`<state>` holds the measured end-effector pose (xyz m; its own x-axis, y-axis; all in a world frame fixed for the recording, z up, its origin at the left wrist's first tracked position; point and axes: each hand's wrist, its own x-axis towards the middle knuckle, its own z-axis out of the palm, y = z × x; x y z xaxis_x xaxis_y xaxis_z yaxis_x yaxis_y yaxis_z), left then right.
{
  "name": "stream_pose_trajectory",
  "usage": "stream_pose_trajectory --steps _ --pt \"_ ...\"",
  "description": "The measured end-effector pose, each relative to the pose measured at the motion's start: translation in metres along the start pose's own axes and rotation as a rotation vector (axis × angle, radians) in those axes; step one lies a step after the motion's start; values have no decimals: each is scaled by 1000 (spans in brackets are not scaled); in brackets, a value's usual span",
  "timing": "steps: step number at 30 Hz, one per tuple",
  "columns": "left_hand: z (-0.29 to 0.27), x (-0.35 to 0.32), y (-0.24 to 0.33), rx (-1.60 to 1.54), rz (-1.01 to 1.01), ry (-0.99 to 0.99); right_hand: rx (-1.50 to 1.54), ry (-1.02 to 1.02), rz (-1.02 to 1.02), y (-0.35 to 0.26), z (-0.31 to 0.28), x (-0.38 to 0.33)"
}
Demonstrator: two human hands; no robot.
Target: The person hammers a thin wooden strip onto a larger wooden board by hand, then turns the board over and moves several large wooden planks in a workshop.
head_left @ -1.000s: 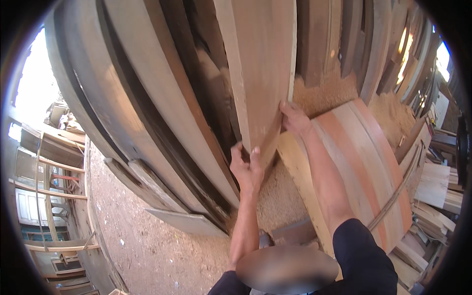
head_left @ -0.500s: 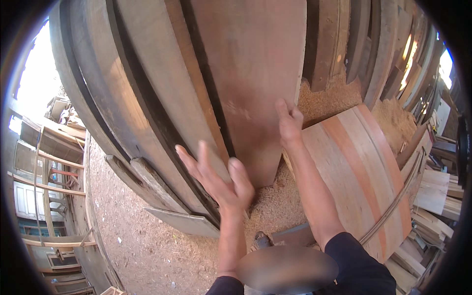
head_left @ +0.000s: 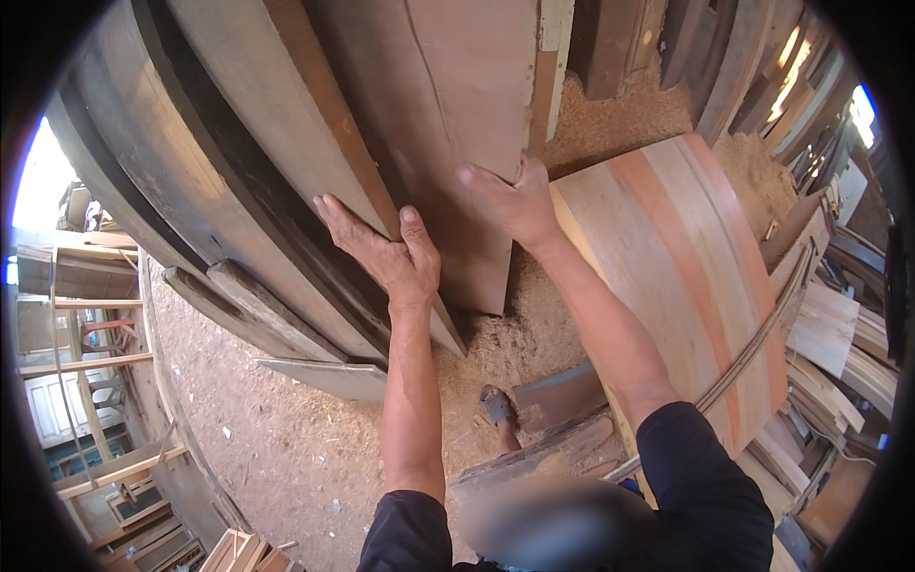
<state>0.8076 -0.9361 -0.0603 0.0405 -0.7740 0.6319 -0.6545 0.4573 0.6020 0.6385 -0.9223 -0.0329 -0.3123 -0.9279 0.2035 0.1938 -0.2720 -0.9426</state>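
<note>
A tall, wide reddish-brown board (head_left: 474, 86) stands upright in front of me, its lower end near the sawdust. My right hand (head_left: 519, 202) is closed on its right edge. The thumb lies across the face, and the other fingers are mostly hidden behind the edge. To the left, a thick plank (head_left: 257, 105) with an orange-brown edge leans in the row. Against this plank rests my left hand (head_left: 386, 262), fingers stretched out and thumb spread apart, not wrapped round anything.
More long planks (head_left: 143, 124) lean at the left. A striped wooden panel (head_left: 658, 257) lies at the right beside stacked offcuts (head_left: 829, 334). Sawdust (head_left: 620, 124) is heaped behind it. A foot (head_left: 497, 405) and a dark board (head_left: 560, 396) are below. Wooden frames (head_left: 105, 362) stand far left.
My left hand has come onto the thick plank from above the gap between boards. My right thumb now points across the board's face instead of up. The whole view has shifted.
</note>
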Motion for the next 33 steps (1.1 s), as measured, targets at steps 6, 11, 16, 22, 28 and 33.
stream_pose_trajectory --steps 6,11,16,22,28,33 --pt "-6 -4 -8 -190 10 62 -104 37 -124 8 72 -32" --pt "-1 -10 4 -157 -30 54 -60 124 -201 21 72 -28" --pt "4 -5 0 -89 -57 81 -201 47 -189 23 54 -12" --pt "-3 -2 3 -1 -28 79 -469 -117 57 -14 -7 -39" --pt "-18 -38 -4 -22 -3 -71 -448 -149 401 4 -53 -79" --pt "-33 -74 -23 119 -145 -258 -509 -101 131 -32 10 -32"
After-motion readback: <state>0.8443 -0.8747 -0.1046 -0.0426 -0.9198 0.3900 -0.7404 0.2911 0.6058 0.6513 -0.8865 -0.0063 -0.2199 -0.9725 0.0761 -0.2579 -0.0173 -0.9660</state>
